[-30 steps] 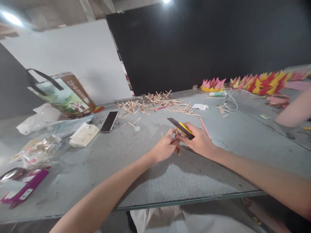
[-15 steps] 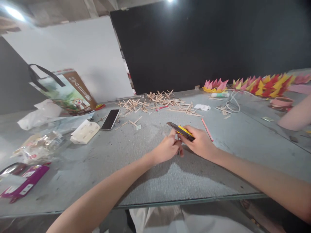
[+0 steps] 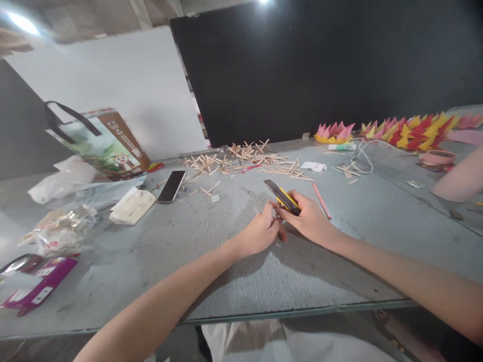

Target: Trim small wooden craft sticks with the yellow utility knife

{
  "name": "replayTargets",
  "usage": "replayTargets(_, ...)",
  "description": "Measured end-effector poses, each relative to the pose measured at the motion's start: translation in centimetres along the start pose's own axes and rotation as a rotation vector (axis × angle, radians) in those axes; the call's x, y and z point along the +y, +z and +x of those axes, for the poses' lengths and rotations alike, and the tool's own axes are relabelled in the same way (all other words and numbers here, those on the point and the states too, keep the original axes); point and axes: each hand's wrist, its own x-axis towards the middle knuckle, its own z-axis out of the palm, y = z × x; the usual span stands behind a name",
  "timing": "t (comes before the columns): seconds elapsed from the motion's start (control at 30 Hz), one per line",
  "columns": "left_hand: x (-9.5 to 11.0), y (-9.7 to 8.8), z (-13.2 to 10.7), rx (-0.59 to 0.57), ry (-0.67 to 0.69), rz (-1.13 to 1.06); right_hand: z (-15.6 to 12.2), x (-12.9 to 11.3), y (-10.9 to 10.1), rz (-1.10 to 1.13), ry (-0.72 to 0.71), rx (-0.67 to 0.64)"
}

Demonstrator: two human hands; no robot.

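In my right hand (image 3: pixel 310 217) is a black and yellow utility knife (image 3: pixel 284 197), its dark front end pointing up and to the left. My left hand (image 3: pixel 261 230) is closed right beside it, fingers curled and meeting the right fingertips. Whatever the left fingers pinch is hidden between the two hands. A thin red and white patterned strip (image 3: pixel 321 201) lies on the grey table (image 3: pixel 226 276) just right of my right hand. Beyond my hands spreads a heap of small wooden sticks (image 3: pixel 249 157), many of them crossed.
At left are a phone (image 3: pixel 171 186), a tissue pack (image 3: pixel 133 206), a purple packet (image 3: pixel 41 286), plastic bags and a carrier bag (image 3: pixel 121 141). Pink, red and yellow folded-paper pieces (image 3: pixel 415 133), a white cable (image 3: pixel 364 158) and a tape roll (image 3: pixel 437 158) lie at right, near another person's arm (image 3: pixel 462 178).
The utility knife has tilted more upright, its front end moving slightly right and up. My left fingers have shifted a little against the right hand.
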Motion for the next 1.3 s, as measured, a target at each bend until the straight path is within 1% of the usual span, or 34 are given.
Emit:
replayTargets(0.17, -0.07, -0.12, -0.12, -0.013, -0.024, 0.0, 0.05, 0.04, -0.06, 0.031, 0.003, -0.016)
replayTargets(0.3, -0.13, -0.2, -0.15, -0.033, -0.02, -0.039, 0.1, 0.29, -0.12, 0.049, -0.029, -0.035)
replayTargets(0.6, 0.39, 0.05, -0.12, 0.008, -0.017, -0.063, 0.05, 0.39, -0.21, 0.066, -0.051, -0.06)
replayTargets(0.93, 0.02, 0.28, -0.07, 0.044, -0.001, -0.056, 0.04, 0.4, -0.15, 0.113, -0.053, -0.092)
replayTargets(1.3, -0.35, 0.42, 0.06, 0.044, 0.022, -0.053, -0.04, 0.36, -0.06, 0.069, -0.046, -0.059)
